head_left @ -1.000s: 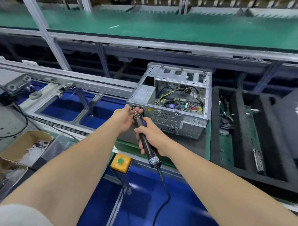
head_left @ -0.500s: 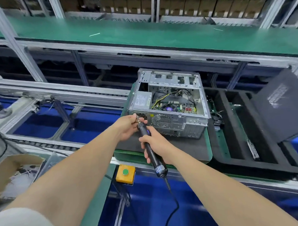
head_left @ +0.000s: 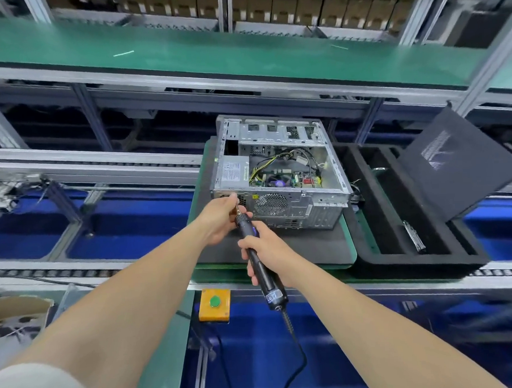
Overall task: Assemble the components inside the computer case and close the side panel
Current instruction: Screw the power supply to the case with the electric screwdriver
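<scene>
At bench centre, a touch toward 1 o'clock:

- The case (head_left: 280,175) is lying on its side on a dark mat (head_left: 280,248), with its open side facing up and its rear face turned to the person. A board, cables and a power supply are showing inside.
- The mat is sitting on a green pallet (head_left: 351,248).
- The right hand (head_left: 269,252), at 6 o'clock from the case, is wrapping all its fingers tightly round the barrel of the black driver (head_left: 259,267). The driver is tilting so that its tip is pointing to 11 o'clock, at the case's rear corner.
- The left hand (head_left: 220,218), at 8 o'clock from the case, is pinching the driver's brass tip between thumb and curled fingers, right against the rear face. Whether a screw is sitting in that pinch cannot be told.
- A cord (head_left: 297,353) is trailing from the driver's butt toward 6 o'clock.
- The panel (head_left: 458,161) is off the case and leaning tilted at 3 o'clock from it, its lower edge resting on a black foam tray (head_left: 369,265).
- A metal strip (head_left: 414,239) is lying in the tray.
- A yellow button box (head_left: 214,304) is sitting at 6 o'clock from the case.
- A carton (head_left: 16,310) is showing at 8 o'clock.
- A green shelf (head_left: 213,57) is running across at 12 o'clock.
</scene>
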`<state>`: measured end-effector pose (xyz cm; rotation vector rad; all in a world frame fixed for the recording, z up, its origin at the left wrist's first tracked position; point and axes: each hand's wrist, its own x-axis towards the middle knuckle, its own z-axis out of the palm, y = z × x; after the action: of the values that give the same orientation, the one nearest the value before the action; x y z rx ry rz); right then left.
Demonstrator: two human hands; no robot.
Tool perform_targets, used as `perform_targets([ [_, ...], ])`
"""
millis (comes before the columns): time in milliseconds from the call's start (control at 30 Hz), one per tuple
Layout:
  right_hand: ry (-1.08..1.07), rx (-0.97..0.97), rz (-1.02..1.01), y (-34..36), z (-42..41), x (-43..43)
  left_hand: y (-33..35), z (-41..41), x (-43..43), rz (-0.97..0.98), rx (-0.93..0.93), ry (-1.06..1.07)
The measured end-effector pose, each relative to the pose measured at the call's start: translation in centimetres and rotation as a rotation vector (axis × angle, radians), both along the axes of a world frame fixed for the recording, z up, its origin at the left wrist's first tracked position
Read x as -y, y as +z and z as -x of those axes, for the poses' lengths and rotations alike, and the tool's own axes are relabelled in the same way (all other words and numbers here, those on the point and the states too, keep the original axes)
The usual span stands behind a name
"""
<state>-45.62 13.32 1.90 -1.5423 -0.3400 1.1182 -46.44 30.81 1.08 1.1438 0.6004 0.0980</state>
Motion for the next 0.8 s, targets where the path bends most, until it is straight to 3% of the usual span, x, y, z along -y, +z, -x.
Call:
perform_targets([
  [67,-0.022,-0.002,0.000,0.0,-0.2,0.1,-0.3,-0.3,0.1,-0.019,0.037,-0.055],
  [367,-0.038,0.027,-0.010,-0.2,-1.1,0.6,-0.5,-1.9,0.8,0.144,-0.047,0.108],
  [500,-0.045,0.018,-0.022,-0.3,-1.3,0.8,-0.6,-1.8,1.0,0.277,-0.016,0.105],
  [800,-0.022,0.076,0.005,-0.1,-1.7,0.8,0.1,-1.7,1.2,0.363,-0.032,0.094],
])
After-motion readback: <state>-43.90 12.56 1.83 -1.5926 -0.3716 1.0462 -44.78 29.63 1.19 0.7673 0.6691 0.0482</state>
